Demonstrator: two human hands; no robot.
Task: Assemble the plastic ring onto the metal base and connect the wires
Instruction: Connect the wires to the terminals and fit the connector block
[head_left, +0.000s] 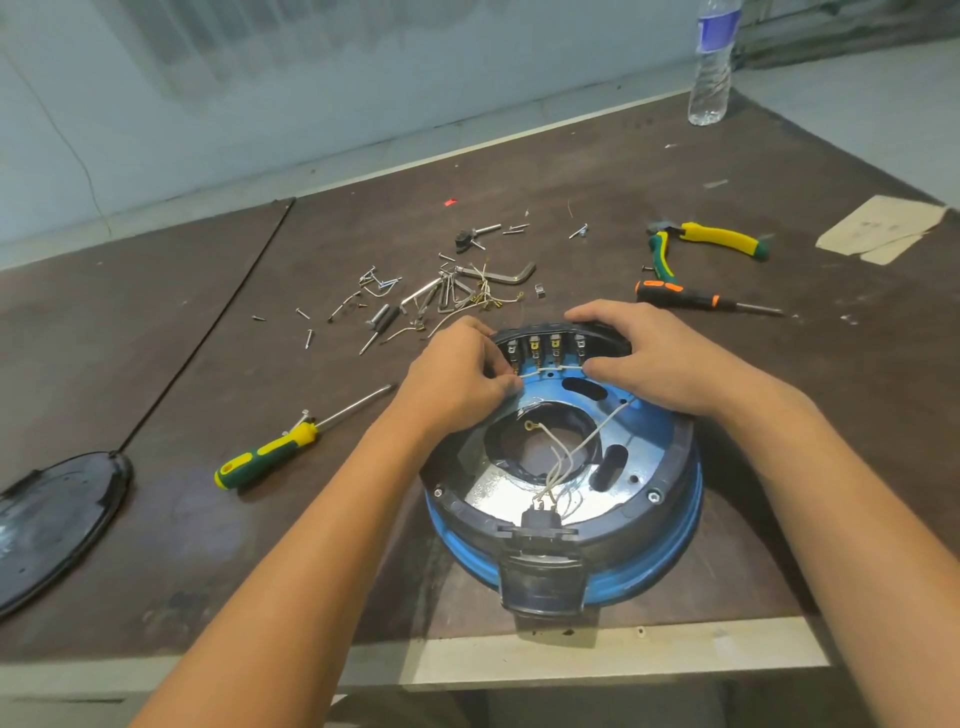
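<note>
Screws (374, 283) and hex keys (506, 275) crowd beyond the base (675, 535); its half-hidden left flank seems open.

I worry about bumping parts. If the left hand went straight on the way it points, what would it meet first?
Probably the terminals on the black ring, just beyond the left hand, which pinches a white wire. The right hand lies further along; depth is unclear.

2 hands (457, 379) (654, 358), 2 large screwdrivers (270, 454) (680, 297), 1 pliers (717, 239) and 1 bottle (711, 78) appear.
</note>
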